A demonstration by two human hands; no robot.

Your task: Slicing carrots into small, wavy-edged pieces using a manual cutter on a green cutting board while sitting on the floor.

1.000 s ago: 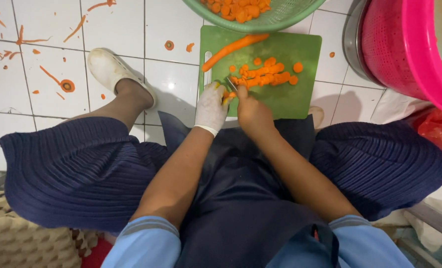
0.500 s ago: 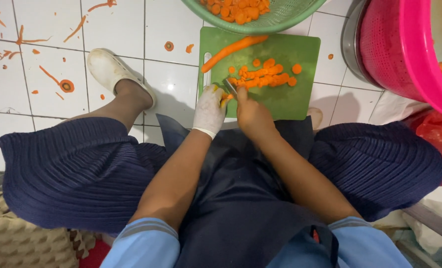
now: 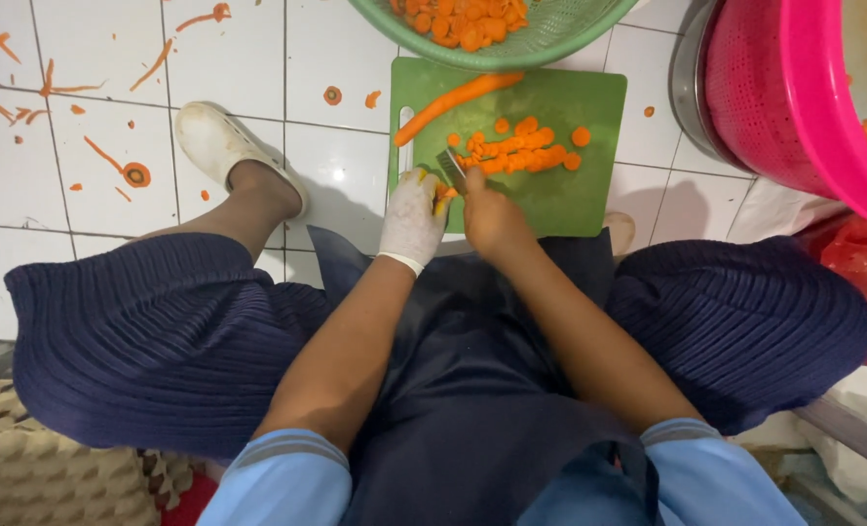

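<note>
A green cutting board (image 3: 570, 195) lies on the white tiled floor between my knees. My left hand (image 3: 412, 214), in a white glove, presses a short piece of carrot (image 3: 440, 200) onto the board's near left corner. My right hand (image 3: 489, 216) grips a knife (image 3: 451, 164) whose blade stands against that piece. A heap of orange carrot slices (image 3: 519, 154) spreads across the middle of the board. One whole peeled carrot (image 3: 456, 102) lies slanted along the board's far edge.
A green mesh basket (image 3: 550, 39) of cut carrot stands beyond the board. A pink colander (image 3: 794, 88) sits in a metal bowl at the right. Carrot peels and ends (image 3: 136, 173) litter the tiles at left. My white shoe (image 3: 221, 146) rests left of the board.
The knife has worked along the carrot piece, which is now shorter under my left fingers. A few more slices lie in the heap. Both hands stay in about the same spot.
</note>
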